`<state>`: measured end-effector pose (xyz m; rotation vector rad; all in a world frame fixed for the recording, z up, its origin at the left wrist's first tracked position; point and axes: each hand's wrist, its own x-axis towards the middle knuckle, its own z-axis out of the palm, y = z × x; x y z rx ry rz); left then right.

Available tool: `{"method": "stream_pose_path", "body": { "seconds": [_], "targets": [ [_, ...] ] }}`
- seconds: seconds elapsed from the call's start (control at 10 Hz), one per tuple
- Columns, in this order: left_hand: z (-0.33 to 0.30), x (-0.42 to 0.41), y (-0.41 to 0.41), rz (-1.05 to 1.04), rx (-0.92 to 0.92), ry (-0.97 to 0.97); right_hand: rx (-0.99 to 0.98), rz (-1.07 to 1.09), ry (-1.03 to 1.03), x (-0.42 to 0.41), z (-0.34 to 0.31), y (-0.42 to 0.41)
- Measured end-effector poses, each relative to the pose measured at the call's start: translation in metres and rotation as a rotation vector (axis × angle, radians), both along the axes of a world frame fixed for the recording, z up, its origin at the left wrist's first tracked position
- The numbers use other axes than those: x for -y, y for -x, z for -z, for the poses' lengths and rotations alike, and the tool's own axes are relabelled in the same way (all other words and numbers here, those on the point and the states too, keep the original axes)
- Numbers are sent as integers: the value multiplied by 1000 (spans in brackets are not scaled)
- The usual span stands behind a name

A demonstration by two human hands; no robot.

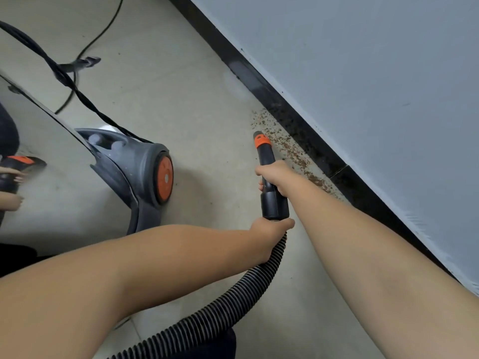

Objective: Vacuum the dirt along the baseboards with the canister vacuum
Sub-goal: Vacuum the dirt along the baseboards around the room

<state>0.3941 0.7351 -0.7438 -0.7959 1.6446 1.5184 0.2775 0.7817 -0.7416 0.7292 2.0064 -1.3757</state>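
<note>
Brown crumbs of dirt [290, 149] lie scattered in a band on the pale tiled floor [181, 104], right against the glossy black baseboard [298, 120] under the grey wall [363, 73]. The person holds the black plastic vacuum nozzle with its orange collar [263, 143] in both hands: the right hand [274, 177] has its fingers wrapped round the middle of the tube, and the left hand [269, 234] grips the spot where the ribbed black hose [233, 301] joins it. The nozzle's mouth sits at the near edge of the dirt, pointing towards the far end of the band, and I cannot tell whether it touches the floor. The grey canister vacuum with an orange wheel hub [145, 169] stands well to the left, its black power cord [85, 50] trailing away across the tiles. To my eye the sweep along the baseboard is only starting, since most of the crumbs are still there. The next move looks to call for pushing the tip closer into the corner where floor meets baseboard and drawing it slowly along the band.
</note>
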Motion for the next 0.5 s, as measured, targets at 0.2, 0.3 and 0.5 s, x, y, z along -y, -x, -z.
{"method": "stream_pose_path", "body": {
  "seconds": [0.2, 0.3, 0.5],
  "targets": [
    [9, 13, 28, -76, -58, 3, -41, 3, -25, 18, 10, 33],
    [12, 18, 45, -139, -49, -23, -37, -5, -24, 24, 10, 51],
    [10, 15, 73, -168, -56, -28, -43, -8, -33, 24, 7, 81]
  ]
}}
